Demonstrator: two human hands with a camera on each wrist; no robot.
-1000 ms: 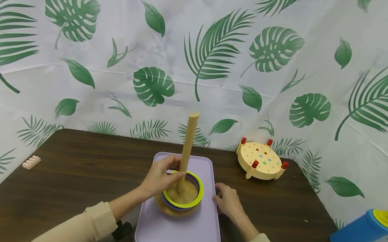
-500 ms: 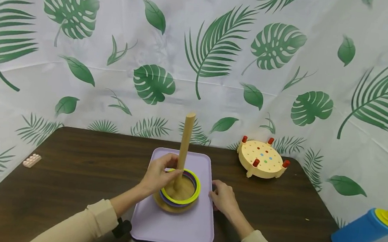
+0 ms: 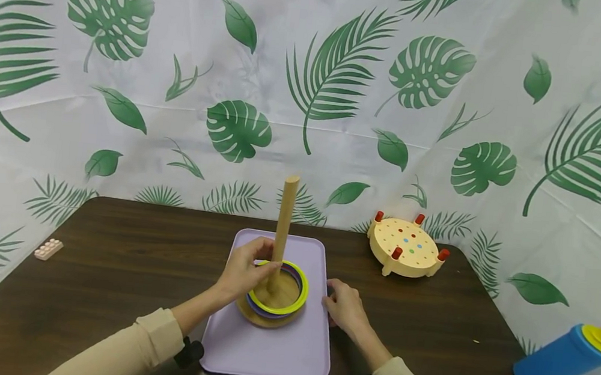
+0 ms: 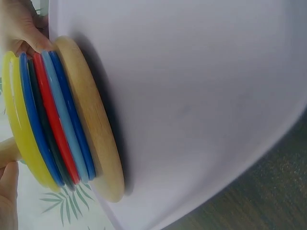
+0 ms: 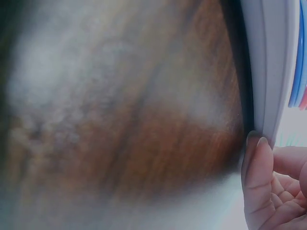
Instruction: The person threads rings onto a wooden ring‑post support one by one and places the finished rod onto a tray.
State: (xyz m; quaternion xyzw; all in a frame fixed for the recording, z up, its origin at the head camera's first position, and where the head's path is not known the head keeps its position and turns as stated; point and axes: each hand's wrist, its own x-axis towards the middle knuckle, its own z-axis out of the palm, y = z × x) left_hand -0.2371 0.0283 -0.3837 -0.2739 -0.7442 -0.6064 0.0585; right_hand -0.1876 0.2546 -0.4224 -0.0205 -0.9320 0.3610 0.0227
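Observation:
Upright on a lilac tray (image 3: 268, 358) stands a wooden ring stacker, its round base (image 4: 103, 143) under a stack of coloured rings. A yellow ring (image 3: 298, 307) lies on top; blue, dark green, red and light blue ones (image 4: 67, 136) show below it in the left wrist view. My left hand (image 3: 247, 268) holds the lower part of the wooden peg (image 3: 285, 216) between thumb and fingers, just above the rings. At the tray's right edge, my right hand (image 3: 346, 305) pinches the rim, thumb and fingers on either side in the right wrist view.
Back right on the dark table (image 3: 136, 256) sits a cream round toy (image 3: 406, 246) with red-tipped legs. A blue cylinder with a yellow top (image 3: 561, 360) is at the right edge. Far left lies a small pale pink block (image 3: 49, 249). A leaf-patterned cloth (image 3: 345, 174) hangs behind.
The tray, with the ring stacker on it, has shifted a little to the left, and both hands have moved with it. Their holds look the same. The view has tilted slightly.

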